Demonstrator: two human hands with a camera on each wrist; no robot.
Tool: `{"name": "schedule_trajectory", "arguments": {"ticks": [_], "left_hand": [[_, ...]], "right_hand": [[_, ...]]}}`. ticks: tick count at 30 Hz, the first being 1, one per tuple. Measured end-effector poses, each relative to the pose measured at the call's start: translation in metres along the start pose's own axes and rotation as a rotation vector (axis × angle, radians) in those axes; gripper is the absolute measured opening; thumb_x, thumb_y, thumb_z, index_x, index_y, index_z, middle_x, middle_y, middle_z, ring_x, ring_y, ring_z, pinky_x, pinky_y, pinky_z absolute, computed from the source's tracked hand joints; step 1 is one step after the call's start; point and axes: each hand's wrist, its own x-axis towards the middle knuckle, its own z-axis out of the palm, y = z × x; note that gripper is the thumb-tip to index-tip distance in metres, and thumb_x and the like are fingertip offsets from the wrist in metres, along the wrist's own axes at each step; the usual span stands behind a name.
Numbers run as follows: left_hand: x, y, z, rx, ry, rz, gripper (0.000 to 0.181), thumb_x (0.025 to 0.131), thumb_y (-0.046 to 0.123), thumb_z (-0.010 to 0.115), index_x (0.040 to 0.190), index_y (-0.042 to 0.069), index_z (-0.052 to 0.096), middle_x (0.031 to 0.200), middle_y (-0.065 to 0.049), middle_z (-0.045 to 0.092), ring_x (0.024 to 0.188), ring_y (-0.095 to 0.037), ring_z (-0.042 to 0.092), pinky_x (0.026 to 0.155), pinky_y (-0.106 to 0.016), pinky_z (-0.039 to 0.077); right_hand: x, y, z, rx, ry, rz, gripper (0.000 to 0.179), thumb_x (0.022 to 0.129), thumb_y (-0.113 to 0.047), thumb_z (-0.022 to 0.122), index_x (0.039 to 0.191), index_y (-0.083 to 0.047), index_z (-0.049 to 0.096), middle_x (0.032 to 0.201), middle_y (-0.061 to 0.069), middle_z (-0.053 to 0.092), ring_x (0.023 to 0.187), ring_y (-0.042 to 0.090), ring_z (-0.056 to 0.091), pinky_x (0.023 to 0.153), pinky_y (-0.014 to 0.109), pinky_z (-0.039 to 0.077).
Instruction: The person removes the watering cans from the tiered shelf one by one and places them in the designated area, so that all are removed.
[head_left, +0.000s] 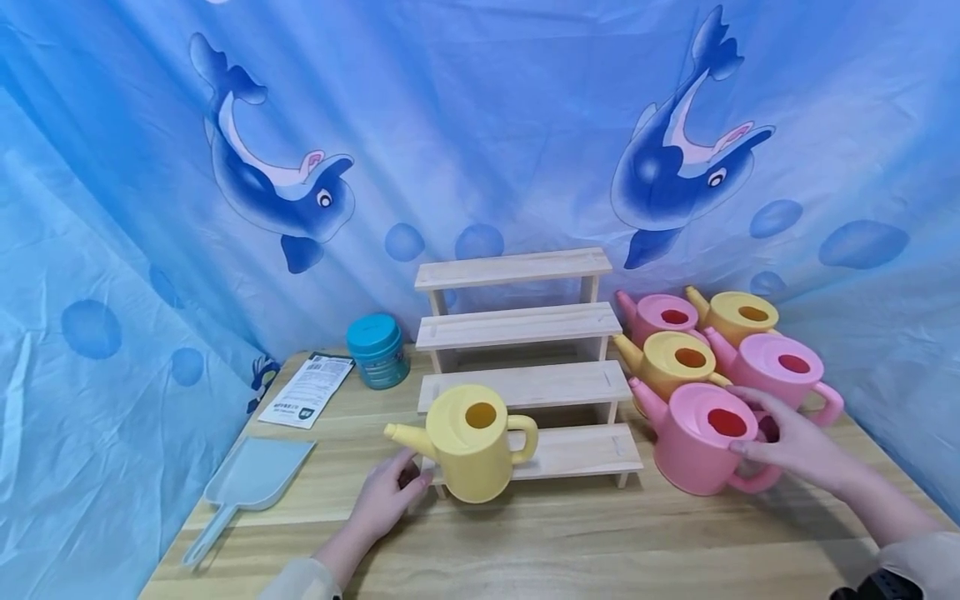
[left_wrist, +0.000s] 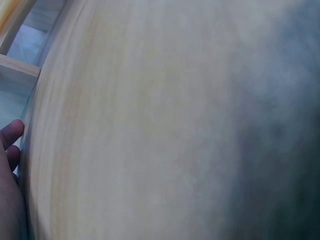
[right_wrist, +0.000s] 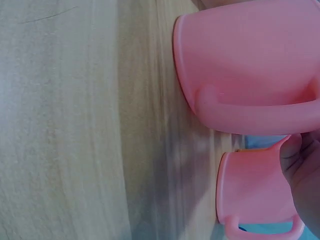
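My right hand (head_left: pixel 795 442) is at the handle side of the nearest pink watering can (head_left: pixel 697 450), thumb and forefinger spread around the top of its handle (right_wrist: pixel 255 117). In the right wrist view the fingers (right_wrist: pixel 292 155) lie beside that handle. My left hand (head_left: pixel 386 492) rests low at the left end of the wooden step stand (head_left: pixel 585 450), fingers loosely bent, holding nothing. Above its fingertips is the spout of a yellow watering can (head_left: pixel 472 458), upright at the left part of the lowest step, handle to the right.
Behind the near pink can stand another yellow can (head_left: pixel 675 362), pink cans (head_left: pixel 780 367) and a far yellow one (head_left: pixel 738 317), close together. On the left lie a light-blue dustpan (head_left: pixel 255 475), a printed packet (head_left: pixel 307 392) and a teal-lidded jar (head_left: pixel 378 350). A blue dolphin curtain (head_left: pixel 480 125) hangs behind.
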Motion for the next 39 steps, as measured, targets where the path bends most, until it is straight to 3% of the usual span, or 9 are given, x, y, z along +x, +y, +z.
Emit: {"name": "schedule_trajectory", "arguments": {"ticks": [9,16,21,27,34,39], "left_hand": [[-0.001,0.002,-0.002,0.028,-0.009,-0.008,0.036,0.086,0.03,0.065,0.12,0.022,0.059,0.075,0.017,0.05,0.071,-0.007,0.049,0.072,-0.037,0.039],[0.001,0.004,-0.001,0.031,-0.014,-0.014,0.037,0.086,0.032,0.065,0.121,0.023,0.058,0.076,0.016,0.05,0.072,-0.008,0.049,0.072,-0.037,0.04],[0.001,0.003,-0.001,0.03,-0.009,-0.005,0.036,0.085,0.032,0.065,0.12,0.023,0.058,0.075,0.017,0.049,0.072,-0.007,0.048,0.072,-0.037,0.039],[0.0,0.004,-0.002,0.014,-0.006,-0.001,0.035,0.085,0.029,0.065,0.119,0.023,0.059,0.074,0.017,0.05,0.07,-0.005,0.048,0.069,-0.034,0.04],[0.001,0.005,-0.002,0.014,-0.001,-0.011,0.037,0.084,0.026,0.065,0.12,0.022,0.059,0.073,0.016,0.05,0.069,-0.006,0.048,0.066,-0.031,0.041],[0.0,0.003,-0.001,0.021,-0.007,-0.016,0.038,0.084,0.026,0.066,0.121,0.023,0.058,0.074,0.016,0.05,0.07,-0.006,0.048,0.066,-0.031,0.041]], "right_hand": [[0.002,-0.006,-0.005,-0.061,-0.004,-0.01,0.072,0.079,-0.018,0.074,0.135,0.0,0.032,0.12,0.015,0.046,0.092,-0.005,0.044,0.067,0.024,0.049],[0.015,-0.019,-0.019,-0.179,0.064,-0.025,0.073,0.079,-0.023,0.075,0.133,0.006,0.037,0.119,0.023,0.047,0.091,0.021,0.049,0.061,0.025,0.046],[0.035,-0.044,-0.021,-0.181,0.008,-0.015,0.079,0.082,-0.032,0.072,0.14,0.004,0.032,0.118,0.023,0.046,0.094,0.032,0.047,0.062,0.028,0.048],[0.066,-0.085,-0.005,-0.168,-0.065,-0.089,0.076,0.081,-0.035,0.072,0.139,-0.003,0.036,0.128,0.02,0.044,0.095,0.029,0.048,0.069,0.034,0.048],[0.095,-0.122,0.027,-0.11,-0.123,-0.248,0.07,0.081,-0.032,0.072,0.137,-0.004,0.04,0.117,0.012,0.052,0.085,0.021,0.052,0.069,0.03,0.048],[0.106,-0.139,0.049,-0.035,-0.19,-0.255,0.071,0.081,-0.033,0.073,0.138,-0.007,0.04,0.118,0.012,0.054,0.082,0.018,0.052,0.068,0.03,0.046]]}}
